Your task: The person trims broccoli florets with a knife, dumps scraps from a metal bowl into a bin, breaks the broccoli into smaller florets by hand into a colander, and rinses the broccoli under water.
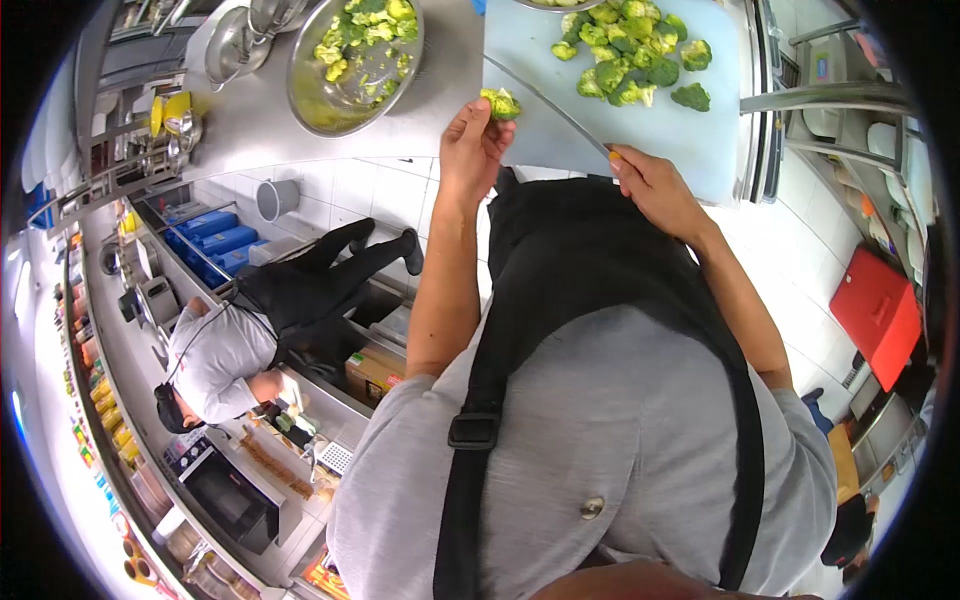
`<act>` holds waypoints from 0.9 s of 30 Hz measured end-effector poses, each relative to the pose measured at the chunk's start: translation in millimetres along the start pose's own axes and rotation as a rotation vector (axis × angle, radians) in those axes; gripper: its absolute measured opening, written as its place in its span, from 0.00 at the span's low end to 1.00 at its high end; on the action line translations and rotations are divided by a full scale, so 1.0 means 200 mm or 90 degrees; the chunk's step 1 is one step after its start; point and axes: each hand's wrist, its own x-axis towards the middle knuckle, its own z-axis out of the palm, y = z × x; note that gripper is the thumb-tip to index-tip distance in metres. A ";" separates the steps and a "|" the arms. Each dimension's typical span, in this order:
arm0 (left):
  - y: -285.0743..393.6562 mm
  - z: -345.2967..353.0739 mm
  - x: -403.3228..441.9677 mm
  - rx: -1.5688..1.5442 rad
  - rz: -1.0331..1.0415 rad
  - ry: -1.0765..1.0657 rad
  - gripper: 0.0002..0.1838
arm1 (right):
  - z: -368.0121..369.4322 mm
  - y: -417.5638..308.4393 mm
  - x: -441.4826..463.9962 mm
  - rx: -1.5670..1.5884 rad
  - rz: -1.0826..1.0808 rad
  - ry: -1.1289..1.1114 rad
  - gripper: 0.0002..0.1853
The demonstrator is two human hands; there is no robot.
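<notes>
My left hand is closed on a broccoli floret, held up near the left edge of a pale cutting board. In my right hand is the handle of a knife, its long blade pointing up and left across the board. Several cut broccoli florets lie in a heap on the board's far part, and one floret sits apart to the right. Left of the board, a metal bowl contains more broccoli pieces.
The boards and bowl rest on a steel counter. A second metal bowl stands at the far left. Behind on the left, a co-worker works at another counter. A red board is at the right, and a grey bucket stands on the floor.
</notes>
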 end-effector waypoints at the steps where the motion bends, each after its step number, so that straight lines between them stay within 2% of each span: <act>1: -0.03 0.01 0.01 0.095 0.039 0.065 0.15 | -0.01 -0.02 -0.02 -0.004 -0.002 -0.004 0.18; 4: -0.05 0.01 0.04 0.376 0.094 0.084 0.17 | -0.02 0.00 -0.08 0.014 -0.005 -0.006 0.19; 7: -0.09 0.02 0.07 0.424 0.126 0.120 0.17 | -0.02 -0.01 -0.10 0.022 0.004 -0.016 0.20; 10: -0.11 0.03 0.10 0.382 0.143 0.143 0.16 | -0.02 -0.01 -0.11 0.024 0.009 -0.027 0.21; 22: -0.06 0.01 0.09 0.416 0.116 0.074 0.16 | 0.01 -0.04 0.04 0.037 0.027 -0.072 0.18; 25: -0.07 -0.04 0.06 0.348 0.104 0.057 0.15 | 0.01 -0.06 0.10 0.052 0.033 -0.072 0.19; 27: -0.03 -0.04 -0.01 0.222 0.080 0.000 0.15 | 0.03 -0.05 0.11 0.065 0.038 -0.072 0.19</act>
